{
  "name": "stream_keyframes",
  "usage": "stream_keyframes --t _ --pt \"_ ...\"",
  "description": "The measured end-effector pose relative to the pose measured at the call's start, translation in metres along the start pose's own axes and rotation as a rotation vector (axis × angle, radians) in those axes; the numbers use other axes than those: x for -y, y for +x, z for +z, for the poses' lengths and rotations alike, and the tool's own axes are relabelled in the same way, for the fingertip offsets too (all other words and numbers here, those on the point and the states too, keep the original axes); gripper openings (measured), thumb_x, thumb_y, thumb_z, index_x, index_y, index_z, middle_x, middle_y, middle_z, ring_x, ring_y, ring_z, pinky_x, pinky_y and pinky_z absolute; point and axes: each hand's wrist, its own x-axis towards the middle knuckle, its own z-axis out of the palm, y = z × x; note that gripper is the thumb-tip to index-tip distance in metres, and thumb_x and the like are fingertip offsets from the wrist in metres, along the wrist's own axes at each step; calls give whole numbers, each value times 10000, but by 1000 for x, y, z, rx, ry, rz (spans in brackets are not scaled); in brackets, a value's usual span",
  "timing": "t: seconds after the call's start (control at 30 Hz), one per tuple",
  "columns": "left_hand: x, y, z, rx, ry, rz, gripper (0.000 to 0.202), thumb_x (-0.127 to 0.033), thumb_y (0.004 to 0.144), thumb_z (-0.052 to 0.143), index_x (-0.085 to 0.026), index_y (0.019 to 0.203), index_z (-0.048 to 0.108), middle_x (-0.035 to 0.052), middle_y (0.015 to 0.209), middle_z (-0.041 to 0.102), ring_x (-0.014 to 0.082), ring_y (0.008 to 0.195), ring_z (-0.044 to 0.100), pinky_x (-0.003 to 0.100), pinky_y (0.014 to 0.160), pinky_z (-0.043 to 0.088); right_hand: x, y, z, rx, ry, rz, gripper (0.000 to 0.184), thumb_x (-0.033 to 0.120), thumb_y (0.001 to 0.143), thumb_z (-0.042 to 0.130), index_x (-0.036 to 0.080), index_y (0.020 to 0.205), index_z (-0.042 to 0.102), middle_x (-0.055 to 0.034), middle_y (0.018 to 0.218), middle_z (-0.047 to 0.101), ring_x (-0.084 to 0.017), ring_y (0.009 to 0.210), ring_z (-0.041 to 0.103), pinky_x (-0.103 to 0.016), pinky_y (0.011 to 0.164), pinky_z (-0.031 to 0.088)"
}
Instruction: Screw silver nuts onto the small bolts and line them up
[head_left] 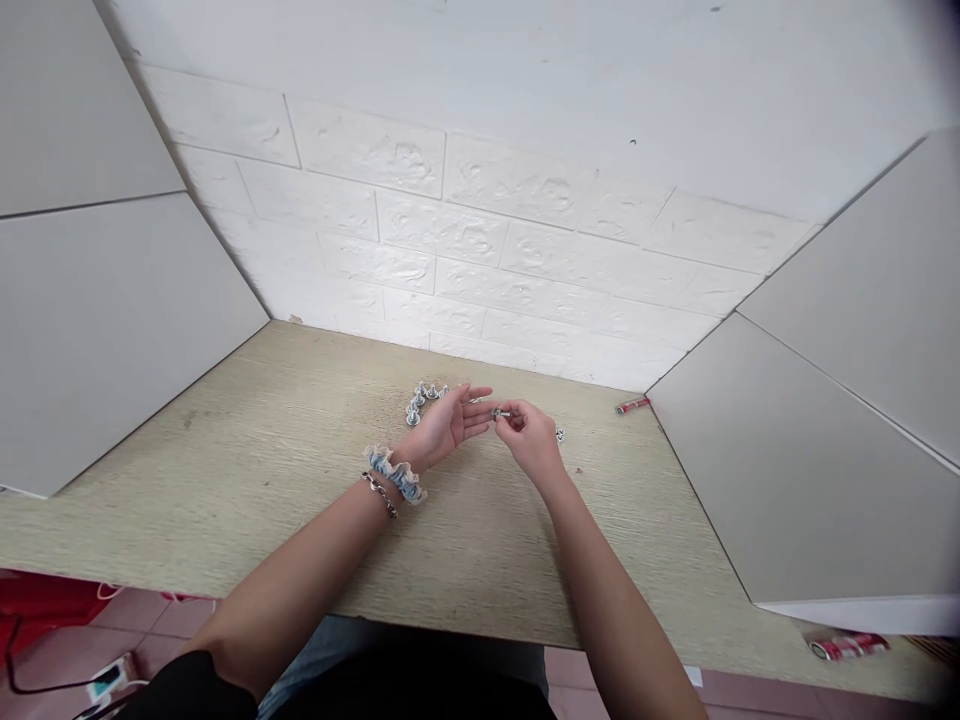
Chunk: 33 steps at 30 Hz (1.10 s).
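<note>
My left hand (pixel 448 425) is turned palm up over the wooden tabletop, its fingers stretched out towards the right. In a pinch between thumb and fingers, my right hand (pixel 534 440) holds a small metal bolt (pixel 500 413) at the fingertips of the left hand. Fine detail of the bolt is too small to make out. Several silvery bolts (pixel 413 416) with wide washers or flanges stand in a curved row behind and beside my left hand, which partly covers them. A few small metal pieces (pixel 559 435) show just past my right hand, partly hidden by it.
A red battery-like cylinder (pixel 632 406) lies at the foot of the right grey panel (pixel 840 470); a similar red cylinder (pixel 849 646) is near the front right edge. Another grey panel (pixel 120 340) stands at the left. The white brick-patterned wall (pixel 465 240) closes off the back.
</note>
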Motion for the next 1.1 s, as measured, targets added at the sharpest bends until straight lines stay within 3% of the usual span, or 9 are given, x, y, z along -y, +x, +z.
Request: stream_keyframes --t 0.13,0.23,0.43,0.6,0.87,1.1 --pt "-1 -3 3 16 10 41 367 -404 847 388 -149 1060 544 126 1080 607 195 1014 557 300 866 411 -3 2 -1 -108 2 15 188 298 674 504 172 790 583 -26 716 617 -125 580 536 -258 583 446" --pt "1 -4 4 51 24 1 353 -395 848 395 -152 1046 557 118 1034 626 185 982 571 293 854 416 -3 2 -1 -145 31 18 189 300 686 499 174 804 577 -32 742 620 -130 606 547 -261 599 453" --pt "5 -1 1 85 2 -18 348 -391 847 398 -146 1030 565 93 907 651 153 831 603 271 787 441 3 -1 -1 -68 46 -33 198 289 679 508 174 818 591 -27 740 620 -124 612 545 -249 584 450" --pt "4 0 -1 78 -11 43 378 -419 847 382 -138 1036 549 120 1022 630 172 897 594 292 837 428 5 -2 -1 18 -6 -38 189 262 681 488 187 811 604 -6 677 609 -125 582 531 -257 582 439" --pt "4 0 0 58 -47 55 343 -397 843 404 -136 995 566 126 1052 620 193 995 568 313 903 399 -1 1 0 -91 -57 -27 188 260 681 493 167 812 591 -31 742 613 -130 615 542 -262 616 445" --pt "7 -2 3 73 3 -32 259 -316 826 463 -133 963 586 106 950 652 162 885 598 285 844 425 1 0 0 -153 -29 -46 187 271 689 501 165 816 588 -26 747 611 -122 609 534 -252 602 444"
